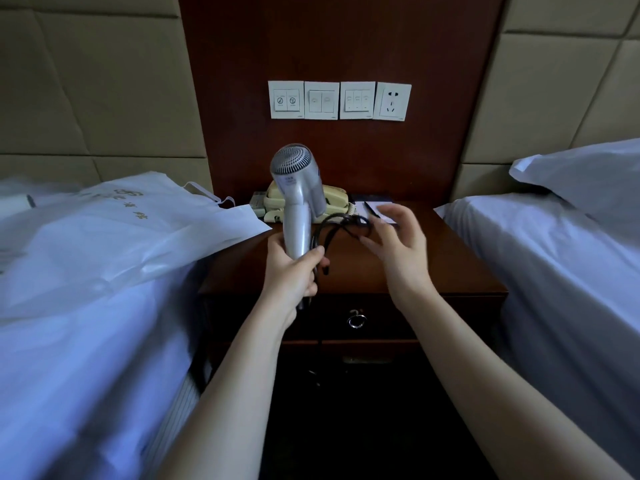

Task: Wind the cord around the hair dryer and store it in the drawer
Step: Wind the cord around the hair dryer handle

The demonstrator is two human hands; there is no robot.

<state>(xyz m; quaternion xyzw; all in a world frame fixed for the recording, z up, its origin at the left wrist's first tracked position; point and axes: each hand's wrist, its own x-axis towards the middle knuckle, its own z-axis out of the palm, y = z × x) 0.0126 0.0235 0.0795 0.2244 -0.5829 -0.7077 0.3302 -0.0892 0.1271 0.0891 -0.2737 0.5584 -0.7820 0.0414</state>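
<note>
1. Head view: the left hand (294, 271) is wrapped round the handle of the dryer (298, 188) and holds it upright above the nightstand (443, 268), with the grille end up.
2. The cord (341, 228) hangs in a few loose black loops just right of the handle. It is not yet wound snugly on the dryer.
3. The right hand (398, 244) has its fingers spread and lightly bent at the far end of the loops. It is blurred, so I cannot tell whether it pinches the cord or only touches it.
4. My judgement is that the winding step is in hand, early to midway.
5. The next move calls for the right hand to take a firm hold of the slack and carry it round the handle in tight turns while the left keeps the dryer steady. Loose loops could slip off.
6. The drawer (356, 320), with a ring pull, sits shut below the nightstand top. Its contents are hidden, and it must be pulled open before storing.
7. A white bag (138, 220) lies on the left bed. I cannot tell what it holds.
</note>
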